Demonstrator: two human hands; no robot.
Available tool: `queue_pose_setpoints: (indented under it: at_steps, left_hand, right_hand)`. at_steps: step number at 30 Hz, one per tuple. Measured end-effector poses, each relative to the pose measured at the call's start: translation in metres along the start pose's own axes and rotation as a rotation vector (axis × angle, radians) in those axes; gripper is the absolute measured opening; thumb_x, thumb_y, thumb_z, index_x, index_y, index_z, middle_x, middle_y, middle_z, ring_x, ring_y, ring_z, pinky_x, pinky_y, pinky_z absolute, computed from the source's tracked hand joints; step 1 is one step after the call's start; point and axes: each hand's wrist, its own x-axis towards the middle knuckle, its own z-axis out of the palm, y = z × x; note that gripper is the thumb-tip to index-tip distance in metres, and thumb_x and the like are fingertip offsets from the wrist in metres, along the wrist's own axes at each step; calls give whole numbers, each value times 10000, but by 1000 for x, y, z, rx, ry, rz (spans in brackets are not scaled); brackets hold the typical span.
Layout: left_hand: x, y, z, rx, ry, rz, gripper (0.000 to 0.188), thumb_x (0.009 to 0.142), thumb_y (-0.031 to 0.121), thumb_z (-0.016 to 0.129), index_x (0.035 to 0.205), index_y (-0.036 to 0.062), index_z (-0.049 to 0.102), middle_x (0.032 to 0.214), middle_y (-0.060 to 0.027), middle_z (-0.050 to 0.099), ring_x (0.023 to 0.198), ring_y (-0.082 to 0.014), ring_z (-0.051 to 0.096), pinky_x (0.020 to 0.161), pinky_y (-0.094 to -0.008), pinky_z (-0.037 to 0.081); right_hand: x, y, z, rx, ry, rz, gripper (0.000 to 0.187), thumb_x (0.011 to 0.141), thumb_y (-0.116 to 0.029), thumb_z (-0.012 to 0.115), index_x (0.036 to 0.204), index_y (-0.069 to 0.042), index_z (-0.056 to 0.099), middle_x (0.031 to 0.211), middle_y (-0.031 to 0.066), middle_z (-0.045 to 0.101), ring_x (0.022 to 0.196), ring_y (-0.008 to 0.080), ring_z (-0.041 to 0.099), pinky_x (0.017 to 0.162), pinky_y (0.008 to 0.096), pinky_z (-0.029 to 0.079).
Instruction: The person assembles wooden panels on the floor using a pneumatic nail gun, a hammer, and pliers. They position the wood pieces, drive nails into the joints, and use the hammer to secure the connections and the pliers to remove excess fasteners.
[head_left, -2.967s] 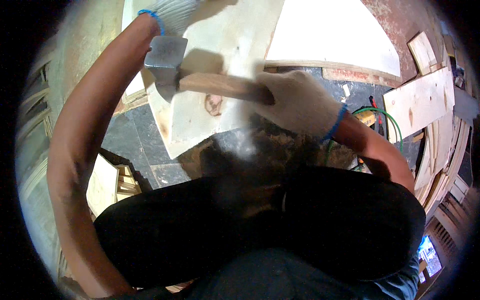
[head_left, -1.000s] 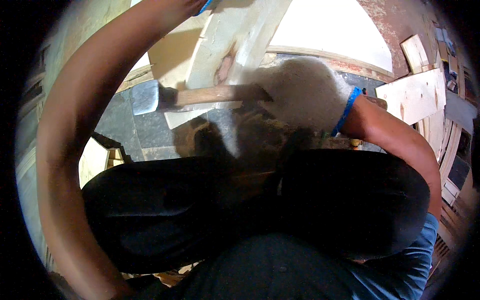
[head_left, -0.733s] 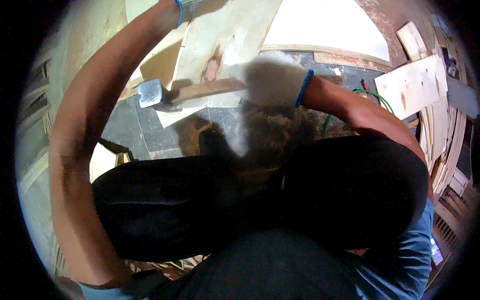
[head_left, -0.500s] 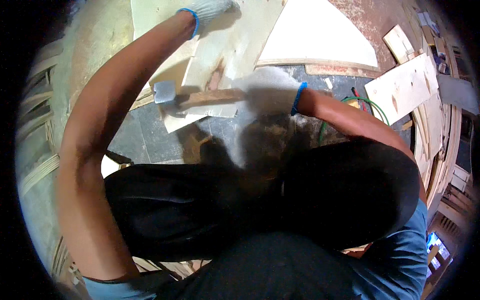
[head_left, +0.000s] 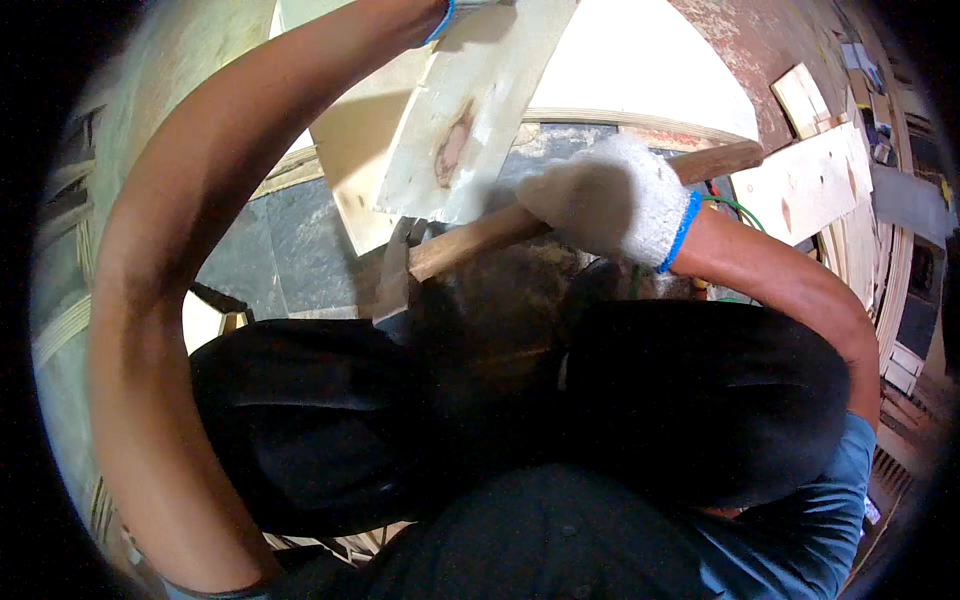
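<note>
My right hand [head_left: 615, 205], in a white knit glove with a blue cuff, is closed around the wooden handle of a hammer [head_left: 475, 243]. The hammer's dark metal head is at the left end, close to my knees and just below the near end of a narrow plywood strip [head_left: 425, 150]. That strip has a brown knot and slants away from me. My left hand [head_left: 482, 8], gloved too, is at the far end of the strip. The top edge cuts it off, so its fingers do not show.
A large white-faced plywood panel [head_left: 640, 70] lies beyond the hammer. Under the strip is another pale board [head_left: 350, 190]. Plywood offcuts [head_left: 805, 185] and a green cable [head_left: 740, 212] are on the right, near stacked boards. Dark floor tiles [head_left: 300, 240] show before my knees.
The hammer's head has come down toward my knees and a little right, its handle now slanting up to the right. My right hand moved right and nearer; my left hand moved farther up and right.
</note>
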Motion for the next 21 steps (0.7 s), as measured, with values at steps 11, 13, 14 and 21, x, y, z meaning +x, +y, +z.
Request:
queue_pose_setpoints:
  at_steps: [11, 13, 14, 21]
  left_hand:
    - [3, -15, -6, 273, 22, 126, 157, 804, 111, 664, 860, -20, 730, 772, -175, 688, 664, -265, 668, 598, -405, 521]
    - [2, -19, -8, 427, 4, 232, 136, 808, 108, 663, 835, -7, 732, 763, -177, 683, 666, -265, 666, 605, -398, 519]
    - [-1, -25, -10, 517, -12, 276, 128, 810, 106, 663, 823, -1, 733, 759, -178, 681, 667, -265, 665, 608, -395, 518]
    - [-3, -81, -29, 630, 42, 590, 91, 833, 43, 657, 759, 30, 707, 724, -130, 647, 690, -246, 628, 667, -347, 494]
  right_hand:
    - [22, -6, -12, 10, -92, -105, 84, 892, -133, 603, 938, -72, 638, 763, 139, 680, 689, 330, 699, 580, 436, 558]
    - [18, 1, 3, 28, -22, -132, 81, 890, -129, 599, 929, -71, 640, 757, 138, 677, 682, 332, 698, 578, 437, 555]
    - [17, 3, 13, 31, -22, -118, 80, 889, -127, 596, 925, -72, 640, 762, 138, 678, 681, 332, 698, 577, 438, 554]
    - [40, -4, 18, -17, -220, 21, 99, 894, -166, 592, 911, -81, 640, 779, 134, 679, 693, 318, 705, 559, 433, 545]
